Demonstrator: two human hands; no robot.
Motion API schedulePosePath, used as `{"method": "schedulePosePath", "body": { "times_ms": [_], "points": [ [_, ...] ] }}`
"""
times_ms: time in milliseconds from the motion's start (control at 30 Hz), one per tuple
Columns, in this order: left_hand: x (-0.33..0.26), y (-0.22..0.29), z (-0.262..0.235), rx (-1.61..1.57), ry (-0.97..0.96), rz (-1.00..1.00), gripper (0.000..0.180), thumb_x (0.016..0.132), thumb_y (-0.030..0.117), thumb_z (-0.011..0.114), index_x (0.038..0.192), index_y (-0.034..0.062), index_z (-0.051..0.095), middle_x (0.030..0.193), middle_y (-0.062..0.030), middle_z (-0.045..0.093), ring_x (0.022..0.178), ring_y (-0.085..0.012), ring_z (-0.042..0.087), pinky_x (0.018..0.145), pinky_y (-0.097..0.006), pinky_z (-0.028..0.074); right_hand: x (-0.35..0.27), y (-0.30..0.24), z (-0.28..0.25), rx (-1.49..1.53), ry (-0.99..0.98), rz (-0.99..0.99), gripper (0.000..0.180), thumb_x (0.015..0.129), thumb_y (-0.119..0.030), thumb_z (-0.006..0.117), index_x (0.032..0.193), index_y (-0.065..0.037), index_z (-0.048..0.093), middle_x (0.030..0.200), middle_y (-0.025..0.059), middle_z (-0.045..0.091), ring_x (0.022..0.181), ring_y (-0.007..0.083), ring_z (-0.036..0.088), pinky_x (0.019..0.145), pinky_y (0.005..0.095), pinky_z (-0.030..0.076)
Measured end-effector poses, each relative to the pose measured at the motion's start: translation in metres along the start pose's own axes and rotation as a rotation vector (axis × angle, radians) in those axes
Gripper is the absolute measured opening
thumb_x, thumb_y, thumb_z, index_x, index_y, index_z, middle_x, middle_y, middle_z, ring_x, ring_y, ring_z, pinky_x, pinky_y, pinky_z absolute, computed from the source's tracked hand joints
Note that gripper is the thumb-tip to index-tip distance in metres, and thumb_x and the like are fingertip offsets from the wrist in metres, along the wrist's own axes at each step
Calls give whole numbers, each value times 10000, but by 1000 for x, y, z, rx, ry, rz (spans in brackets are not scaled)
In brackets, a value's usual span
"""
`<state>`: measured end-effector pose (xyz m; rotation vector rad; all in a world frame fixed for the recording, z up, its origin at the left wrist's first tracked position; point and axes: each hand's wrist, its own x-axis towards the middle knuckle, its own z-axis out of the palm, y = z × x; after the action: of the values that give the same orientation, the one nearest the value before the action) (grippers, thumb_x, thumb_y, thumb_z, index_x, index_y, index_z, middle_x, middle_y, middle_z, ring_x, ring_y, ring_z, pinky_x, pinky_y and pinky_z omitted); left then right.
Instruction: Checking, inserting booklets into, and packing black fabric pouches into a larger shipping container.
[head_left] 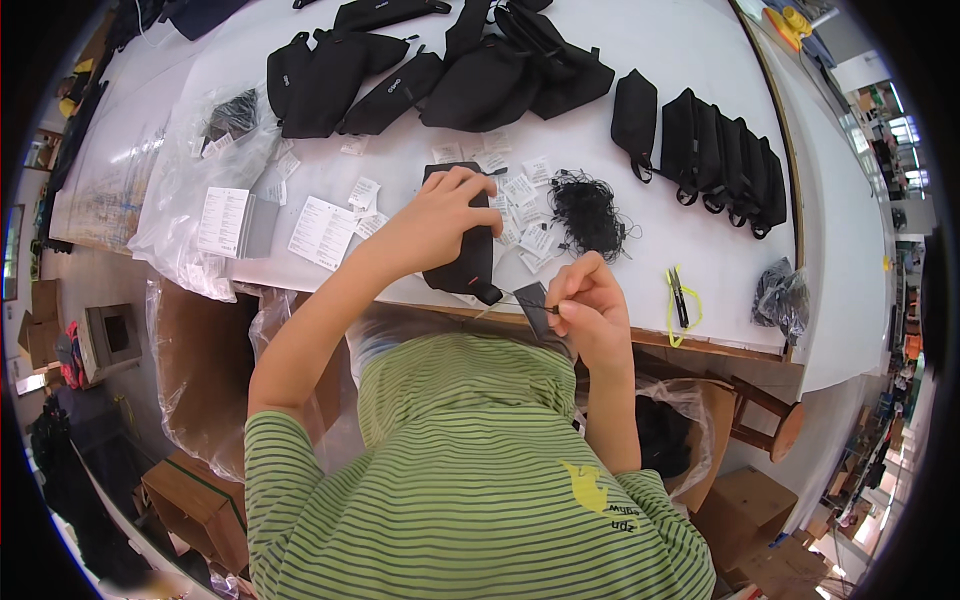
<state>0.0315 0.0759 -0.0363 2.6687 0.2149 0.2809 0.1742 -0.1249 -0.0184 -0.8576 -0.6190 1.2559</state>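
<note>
A slim black pouch (459,265) lies at the table's near edge, its loop end toward me. My left hand (452,212) is closed over it, fingers curled across its top. My right hand (592,312) pinches a thin black cord (528,301) that runs to the pouch's loop end. Beside that hand, a dark grey hang tag (533,312) hangs at the table edge. Just beyond lie a tangled heap of black strings (588,212) and scattered small white labels (521,190).
Black pouches lie piled (480,85) at the far side, with a row of pouches (722,160) at the right. Yellow-handled snips (680,300) rest near the right front edge. Stacked printed cards (226,222) and clear plastic (165,225) are at left. Cartons (190,500) stand below.
</note>
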Motion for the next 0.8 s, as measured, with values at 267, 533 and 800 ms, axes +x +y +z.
{"method": "schedulePosePath", "body": {
  "times_ms": [267, 533, 800],
  "points": [
    [-26, 10, -18, 9, 242, -170, 235, 698, -60, 561, 885, 81, 549, 1041, -83, 529, 1055, -281, 467, 926, -394, 353, 5, -10, -15, 50, 52, -131, 184, 788, -23, 576, 894, -64, 431, 734, 76, 527, 616, 114, 487, 528, 213, 393],
    [-53, -4, -2, -75, 228, -249, 310, 709, 20, 681, 992, 66, 562, 1020, -89, 566, 1028, -294, 491, 894, -383, 393, 7, -5, -25, 3, 95, -101, 146, 791, -49, 568, 890, -57, 461, 738, 61, 516, 648, 122, 496, 560, 226, 380],
    [-45, -17, 5, -52, 211, -130, 265, 700, 11, 686, 947, 49, 600, 901, -78, 591, 917, -276, 521, 825, -356, 414, -2, -2, -32, -123, 141, -47, 116, 815, -39, 568, 910, -45, 500, 776, 43, 533, 665, 99, 497, 581, 226, 387]
  ]
}}
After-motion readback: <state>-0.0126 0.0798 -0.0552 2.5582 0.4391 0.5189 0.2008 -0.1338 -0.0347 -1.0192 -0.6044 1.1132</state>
